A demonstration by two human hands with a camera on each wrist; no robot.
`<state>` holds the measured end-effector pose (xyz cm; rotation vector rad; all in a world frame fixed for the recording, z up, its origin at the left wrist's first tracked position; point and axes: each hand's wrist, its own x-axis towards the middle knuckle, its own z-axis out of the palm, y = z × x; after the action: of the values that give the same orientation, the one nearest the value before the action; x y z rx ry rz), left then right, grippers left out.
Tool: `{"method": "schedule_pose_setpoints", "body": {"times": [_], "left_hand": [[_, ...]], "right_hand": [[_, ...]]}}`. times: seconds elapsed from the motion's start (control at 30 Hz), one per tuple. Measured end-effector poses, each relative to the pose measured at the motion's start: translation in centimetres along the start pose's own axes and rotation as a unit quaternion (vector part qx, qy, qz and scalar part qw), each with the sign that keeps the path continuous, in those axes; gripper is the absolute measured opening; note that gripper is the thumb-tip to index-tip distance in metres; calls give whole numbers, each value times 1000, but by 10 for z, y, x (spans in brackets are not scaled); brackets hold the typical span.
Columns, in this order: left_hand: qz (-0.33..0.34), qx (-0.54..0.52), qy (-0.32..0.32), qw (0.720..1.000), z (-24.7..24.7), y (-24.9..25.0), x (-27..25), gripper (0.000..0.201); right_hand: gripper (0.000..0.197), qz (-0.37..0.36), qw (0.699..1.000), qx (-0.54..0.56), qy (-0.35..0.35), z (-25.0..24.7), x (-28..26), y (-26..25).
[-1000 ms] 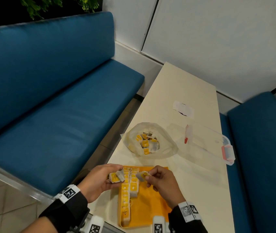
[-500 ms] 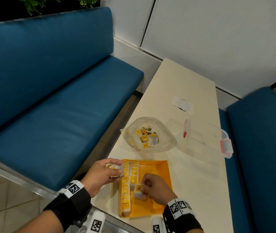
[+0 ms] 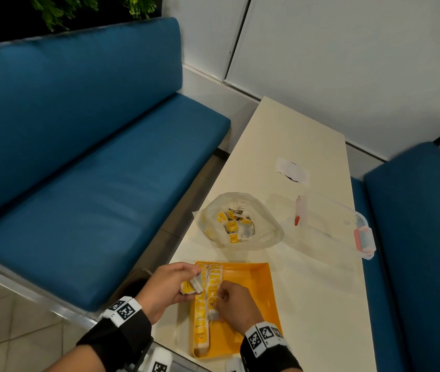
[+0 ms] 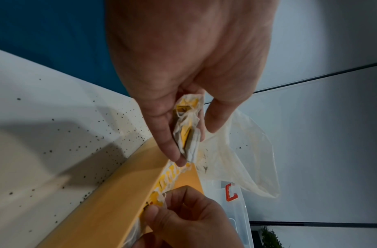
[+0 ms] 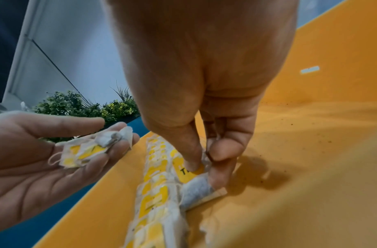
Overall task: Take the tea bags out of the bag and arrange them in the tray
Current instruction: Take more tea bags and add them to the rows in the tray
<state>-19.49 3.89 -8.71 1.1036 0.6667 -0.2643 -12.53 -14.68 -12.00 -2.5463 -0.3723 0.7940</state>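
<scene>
An orange tray lies at the table's near end, with rows of yellow-tagged tea bags along its left side. My right hand is down in the tray and pinches one tea bag that lies against the second row. My left hand hovers at the tray's left rim and holds a small bunch of tea bags in curled fingers. A clear plastic bag with several tea bags inside lies open beyond the tray.
A clear plastic box with pink clasps stands right of the bag. A white paper scrap lies farther up the cream table. Blue sofas flank the table on both sides.
My right hand has gone from beside the left hand down into the tray with one tea bag. The left hand has stayed at the tray's left rim with its bunch.
</scene>
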Motion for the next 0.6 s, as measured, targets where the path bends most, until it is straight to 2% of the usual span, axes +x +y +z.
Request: {"method": "schedule_pose_setpoints", "body": {"times": [0.17, 0.33, 0.43, 0.53, 0.6], "left_hand": [[-16, -23, 5, 1000, -1, 1, 1, 28], [-34, -53, 5, 998, -3, 2, 3, 27], [-21, -35, -13, 999, -4, 3, 2, 18], [-4, 10, -16, 1000, -6, 4, 2, 30], [5, 35, -24, 999, -7, 4, 2, 38]], "right_hand": [[21, 4, 1000, -19, 23, 3, 2, -4], [16, 18, 999, -25, 38, 4, 6, -7], [12, 19, 999, -30, 41, 4, 4, -9], [16, -20, 996, -10, 92, -9, -5, -17], [22, -70, 988, 82, 111, -21, -13, -28]]}}
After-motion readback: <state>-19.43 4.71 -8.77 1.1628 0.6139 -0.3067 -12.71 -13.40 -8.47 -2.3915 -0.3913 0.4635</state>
